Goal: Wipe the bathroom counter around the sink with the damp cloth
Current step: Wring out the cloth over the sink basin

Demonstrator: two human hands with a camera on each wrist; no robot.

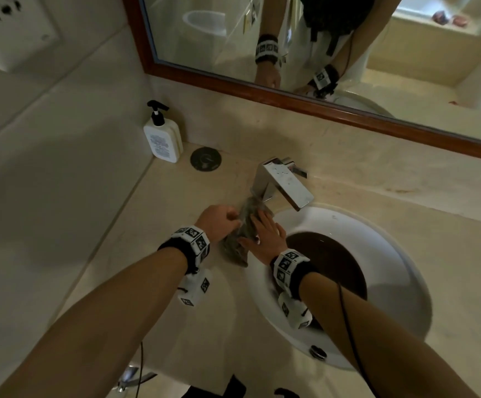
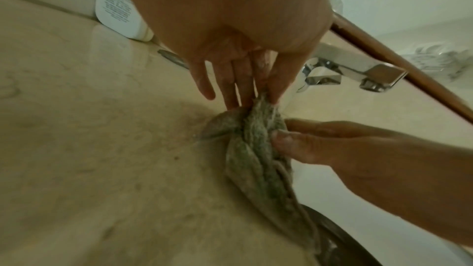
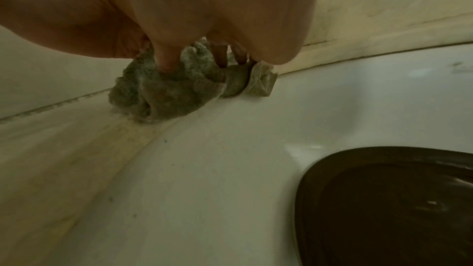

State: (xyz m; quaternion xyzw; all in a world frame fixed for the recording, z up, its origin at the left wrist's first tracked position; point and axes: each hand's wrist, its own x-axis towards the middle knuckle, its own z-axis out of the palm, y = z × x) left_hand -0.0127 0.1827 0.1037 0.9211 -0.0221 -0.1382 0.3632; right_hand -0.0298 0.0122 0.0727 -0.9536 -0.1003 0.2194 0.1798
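A crumpled grey-green damp cloth [image 1: 243,228] lies on the beige counter [image 1: 173,208] at the left rim of the white sink [image 1: 400,248], just below the faucet. My left hand [image 1: 235,222] pinches the cloth's far end between fingertips and thumb. In the left wrist view that hand [image 2: 263,96] holds the tip of the cloth [image 2: 256,161]. My right hand [image 1: 259,222] lies over the cloth with straight fingers. In the right wrist view its fingertips [image 3: 166,64] press down into the cloth [image 3: 163,92] where counter meets sink rim [image 3: 256,149].
A chrome faucet [image 1: 283,182] juts over the basin, which holds dark water [image 1: 334,262]. A white pump bottle [image 1: 163,139] and a dark round disc [image 1: 205,158] sit in the back left corner. The wood-framed mirror [image 1: 291,101] runs along the back wall.
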